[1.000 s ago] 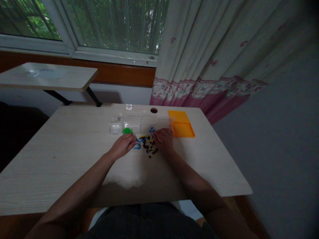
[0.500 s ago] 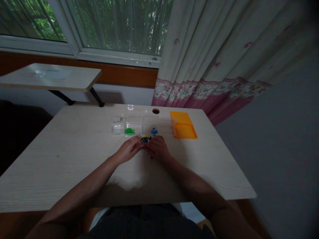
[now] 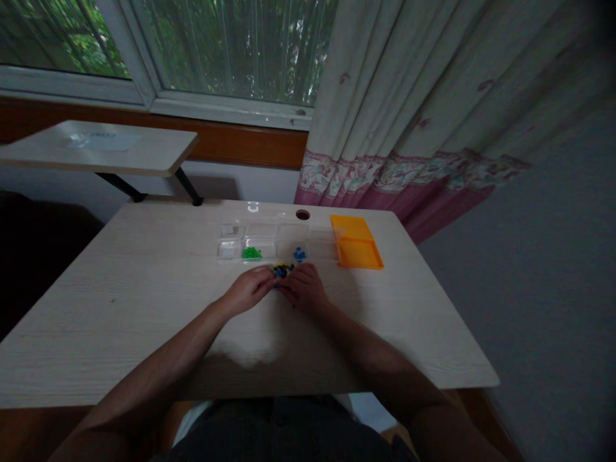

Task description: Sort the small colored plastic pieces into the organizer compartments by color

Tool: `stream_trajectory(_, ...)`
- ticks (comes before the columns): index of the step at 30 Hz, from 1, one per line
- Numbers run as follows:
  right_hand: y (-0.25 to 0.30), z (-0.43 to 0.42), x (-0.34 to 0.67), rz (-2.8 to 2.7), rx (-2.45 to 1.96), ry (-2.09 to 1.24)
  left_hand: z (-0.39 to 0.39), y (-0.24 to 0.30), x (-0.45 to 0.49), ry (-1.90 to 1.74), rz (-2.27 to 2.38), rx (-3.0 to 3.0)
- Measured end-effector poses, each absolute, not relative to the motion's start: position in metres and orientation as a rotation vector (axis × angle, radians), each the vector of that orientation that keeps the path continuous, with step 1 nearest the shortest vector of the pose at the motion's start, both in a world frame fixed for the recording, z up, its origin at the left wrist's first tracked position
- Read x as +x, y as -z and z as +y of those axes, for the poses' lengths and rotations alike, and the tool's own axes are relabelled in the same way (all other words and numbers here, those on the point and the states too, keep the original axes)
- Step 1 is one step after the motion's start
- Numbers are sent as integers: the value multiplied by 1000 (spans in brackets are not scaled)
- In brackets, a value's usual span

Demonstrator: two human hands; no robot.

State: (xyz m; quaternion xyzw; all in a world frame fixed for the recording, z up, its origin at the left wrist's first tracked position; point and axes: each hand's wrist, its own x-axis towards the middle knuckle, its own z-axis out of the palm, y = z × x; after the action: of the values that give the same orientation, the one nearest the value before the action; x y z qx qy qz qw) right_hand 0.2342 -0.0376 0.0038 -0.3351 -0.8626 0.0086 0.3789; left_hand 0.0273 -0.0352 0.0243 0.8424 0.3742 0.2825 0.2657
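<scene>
Left hand (image 3: 250, 289): resting low over the table (image 3: 144, 308), fingers curled inward, thumb and fingertips drawn close together at the near left edge of the pile. Whether a piece is pinched between them cannot be told; the contact is too small to see.

Right hand (image 3: 307, 289): facing the left, fingers bent, tips angled inward and meeting or nearly meeting the other hand's. Its grip likewise cannot be told.

Loose pile of small black, blue and yellow pieces (image 3: 283, 269): on the table, between and just beyond the fingertips, partly covered by both hands. One small dark piece (image 3: 293, 306) lies apart, nearer the person.

Clear plastic compartmented tray (image 3: 325, 239): just beyond the pile, long side facing the person. Contents: a heap of small bright-green pieces (image 3: 251, 253) in the near row, second compartment from the left; a few small blue pieces (image 3: 299, 255) in the near row, third from the left.

Flat orange-yellow plastic case (image 3: 360, 253): two rectangular panels, at the tray's right end, its left edge seen through the clear plastic.
</scene>
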Motion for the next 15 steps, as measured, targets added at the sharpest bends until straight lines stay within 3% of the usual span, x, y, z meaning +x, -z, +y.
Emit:
stream_trajectory(5, -13, -33, 243, -2041, -875, -25, -34, -25, 21, -833, 1144, 2352)
stream_trajectory(10, -15, -14, 272, -1661, -1198, 14, -32, -24, 13, -1075, 1334, 2247)
stream_trajectory(15, 0, 5, 288, -1619, -1375, 18, -32, -21, 11, -1099, 1340, 2252)
